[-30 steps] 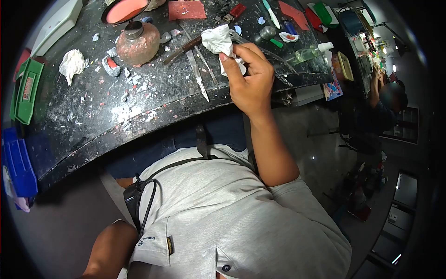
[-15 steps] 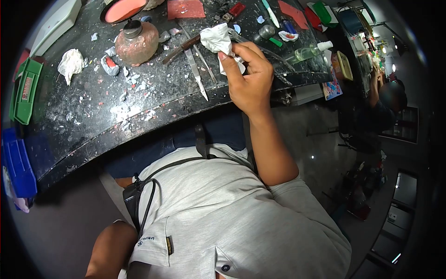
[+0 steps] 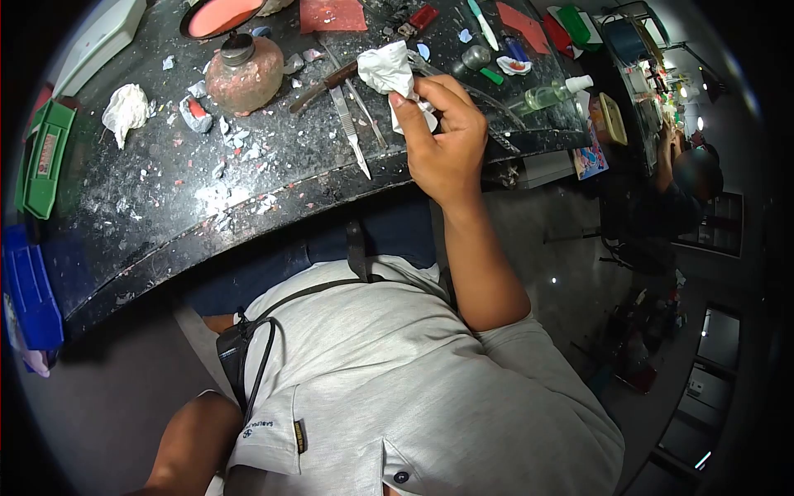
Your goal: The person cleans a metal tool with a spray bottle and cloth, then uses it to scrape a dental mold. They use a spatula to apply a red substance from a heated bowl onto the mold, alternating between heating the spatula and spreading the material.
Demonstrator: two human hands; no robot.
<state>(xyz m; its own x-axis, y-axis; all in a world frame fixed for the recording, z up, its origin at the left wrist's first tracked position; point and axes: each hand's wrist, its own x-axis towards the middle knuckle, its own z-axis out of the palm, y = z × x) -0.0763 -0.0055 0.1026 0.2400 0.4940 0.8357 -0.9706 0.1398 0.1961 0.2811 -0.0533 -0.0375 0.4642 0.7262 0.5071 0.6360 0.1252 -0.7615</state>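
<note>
My right hand (image 3: 447, 140) is raised over the dark bench edge, thumb and fingers closed on a crumpled white tissue (image 3: 386, 70). Just left of the tissue, a brown-handled knife (image 3: 327, 86) lies on the bench. A metal scalpel handle with blade (image 3: 350, 136) and another slim metal tool (image 3: 366, 116) are below it, pointing toward the bench edge. My left arm (image 3: 198, 438) hangs at the lower left; its hand is outside the picture.
Debris litters the dark bench (image 3: 157, 198). On it stand a round metal-capped jar (image 3: 244, 78), another crumpled tissue (image 3: 127, 114), a pink-filled bowl (image 3: 219, 16), red sheets (image 3: 332, 14) and a clear bottle (image 3: 546, 95). Green (image 3: 45, 157) and blue trays (image 3: 31, 285) sit left. Another person (image 3: 678, 182) is far right.
</note>
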